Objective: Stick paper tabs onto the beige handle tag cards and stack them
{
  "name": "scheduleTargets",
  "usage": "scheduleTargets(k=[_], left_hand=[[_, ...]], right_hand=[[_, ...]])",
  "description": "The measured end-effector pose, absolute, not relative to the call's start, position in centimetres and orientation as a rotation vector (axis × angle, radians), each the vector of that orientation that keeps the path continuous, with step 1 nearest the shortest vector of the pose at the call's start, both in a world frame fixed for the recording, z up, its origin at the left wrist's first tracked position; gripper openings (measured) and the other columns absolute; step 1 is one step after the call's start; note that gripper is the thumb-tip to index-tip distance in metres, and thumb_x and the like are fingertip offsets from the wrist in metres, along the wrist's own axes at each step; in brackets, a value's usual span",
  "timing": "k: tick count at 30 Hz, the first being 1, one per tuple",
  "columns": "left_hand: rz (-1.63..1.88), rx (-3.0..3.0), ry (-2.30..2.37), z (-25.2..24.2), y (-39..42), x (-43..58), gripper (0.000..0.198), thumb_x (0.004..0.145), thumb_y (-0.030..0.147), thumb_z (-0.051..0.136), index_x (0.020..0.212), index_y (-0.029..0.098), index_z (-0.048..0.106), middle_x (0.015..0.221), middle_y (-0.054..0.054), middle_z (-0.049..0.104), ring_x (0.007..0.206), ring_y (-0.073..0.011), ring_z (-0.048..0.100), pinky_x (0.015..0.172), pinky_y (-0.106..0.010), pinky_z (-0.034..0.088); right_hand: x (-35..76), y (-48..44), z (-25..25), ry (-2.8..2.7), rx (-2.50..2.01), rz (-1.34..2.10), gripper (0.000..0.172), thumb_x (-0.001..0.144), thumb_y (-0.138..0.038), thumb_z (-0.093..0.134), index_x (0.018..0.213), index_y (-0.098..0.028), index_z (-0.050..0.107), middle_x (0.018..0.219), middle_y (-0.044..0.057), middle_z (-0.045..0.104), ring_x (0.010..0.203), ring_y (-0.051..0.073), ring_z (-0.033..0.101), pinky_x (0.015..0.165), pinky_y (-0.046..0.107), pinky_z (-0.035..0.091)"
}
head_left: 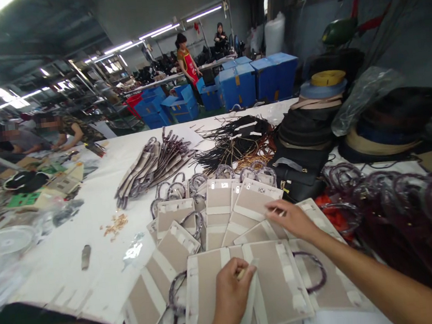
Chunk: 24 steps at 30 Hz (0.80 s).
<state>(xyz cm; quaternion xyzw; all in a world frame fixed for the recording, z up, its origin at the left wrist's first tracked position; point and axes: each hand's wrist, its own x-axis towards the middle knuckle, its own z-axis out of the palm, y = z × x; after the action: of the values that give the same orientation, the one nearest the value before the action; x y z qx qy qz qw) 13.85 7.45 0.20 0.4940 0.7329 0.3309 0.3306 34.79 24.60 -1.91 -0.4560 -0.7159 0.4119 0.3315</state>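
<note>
Several beige bag panels with pale tape strips and dark, plastic-wrapped handles lie fanned out in front of me. My left hand (234, 290) is closed over the nearest opened-out panel (280, 284), pinching a pale strip (250, 309) that hangs down across its middle. Farther right, my right hand (290, 217) is at the lower right corner of an upper panel (257, 199). Its fingers are curled together, and what they grip, if anything, is too small to make out. One wrapped handle (316, 270) loops out at the near panel's right side.
Stacked panels (150, 167) and black cords (232, 139) lie farther back on the white table (66, 252). Dark purple bags (411, 228) crowd the right side, below rolls of strap (323, 92). Small tan pieces (114, 225) lie left. People work beyond, near blue crates (238, 84).
</note>
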Motion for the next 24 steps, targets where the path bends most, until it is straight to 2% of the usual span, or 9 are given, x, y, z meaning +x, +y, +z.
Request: scheduleTargets(k=[2, 5, 9, 14, 19, 24], left_hand=[[0.844, 1.376, 1.916, 0.1, 7.3, 13.8, 0.018, 0.085, 0.034, 0.067, 0.075, 0.020, 0.066, 0.070, 0.001, 0.068, 0.069, -0.0185, 0.064, 0.066, -0.026, 0.043], [0.813, 1.482, 1.930, 0.1, 7.1, 13.8, 0.017, 0.088, 0.033, 0.064, 0.076, 0.021, 0.066, 0.070, 0.001, 0.067, 0.068, -0.0180, 0.063, 0.065, -0.026, 0.042], [0.743, 1.532, 1.915, 0.4, 6.4, 13.5, 0.004, 0.086, 0.026, 0.066, 0.085, 0.022, 0.068, 0.077, 0.001, 0.072, 0.073, -0.0190, 0.066, 0.069, -0.027, 0.044], [0.759, 1.574, 1.845, 0.0, 5.8, 13.3, 0.019, 0.087, 0.021, 0.063, 0.103, 0.025, 0.071, 0.095, -0.001, 0.076, 0.087, -0.0206, 0.071, 0.078, -0.029, 0.049], [0.705, 1.703, 1.902, -0.4, 5.8, 13.3, 0.014, 0.090, 0.020, 0.059, 0.082, 0.024, 0.070, 0.081, -0.001, 0.071, 0.078, -0.0189, 0.069, 0.070, -0.027, 0.047], [0.715, 1.942, 1.910, -0.5, 6.3, 13.2, 0.020, 0.095, 0.019, 0.053, 0.079, 0.024, 0.064, 0.082, -0.003, 0.067, 0.077, -0.0176, 0.068, 0.067, -0.026, 0.047]], right_hand=[[33.1, 20.8, 0.2, -2.109, -0.910, 1.262, 0.026, 0.084, -0.042, 0.071, 0.103, -0.024, 0.076, 0.100, 0.004, 0.071, 0.085, 0.018, 0.065, 0.077, 0.027, 0.049], [31.2, 17.3, 1.9, -2.388, -0.774, 1.193, 0.010, 0.089, -0.032, 0.068, 0.090, -0.026, 0.076, 0.087, -0.001, 0.071, 0.081, 0.015, 0.065, 0.073, 0.024, 0.043], [30.7, 16.8, 2.1, -2.606, -0.820, 0.930, 0.017, 0.093, -0.029, 0.059, 0.085, -0.023, 0.073, 0.084, 0.001, 0.071, 0.080, 0.016, 0.063, 0.072, 0.026, 0.040], [30.8, 17.2, 1.8, -2.690, -0.813, 0.795, 0.010, 0.086, -0.027, 0.063, 0.086, -0.024, 0.072, 0.085, 0.001, 0.072, 0.084, 0.018, 0.064, 0.077, 0.028, 0.040], [30.6, 17.0, 1.5, -2.683, -0.799, 0.832, 0.007, 0.082, -0.028, 0.067, 0.083, -0.025, 0.073, 0.085, 0.001, 0.074, 0.086, 0.020, 0.065, 0.080, 0.030, 0.040], [29.9, 17.1, 0.1, -2.653, -0.826, 0.841, 0.006, 0.077, -0.024, 0.066, 0.079, -0.025, 0.072, 0.081, 0.001, 0.073, 0.083, 0.020, 0.064, 0.080, 0.031, 0.040]])
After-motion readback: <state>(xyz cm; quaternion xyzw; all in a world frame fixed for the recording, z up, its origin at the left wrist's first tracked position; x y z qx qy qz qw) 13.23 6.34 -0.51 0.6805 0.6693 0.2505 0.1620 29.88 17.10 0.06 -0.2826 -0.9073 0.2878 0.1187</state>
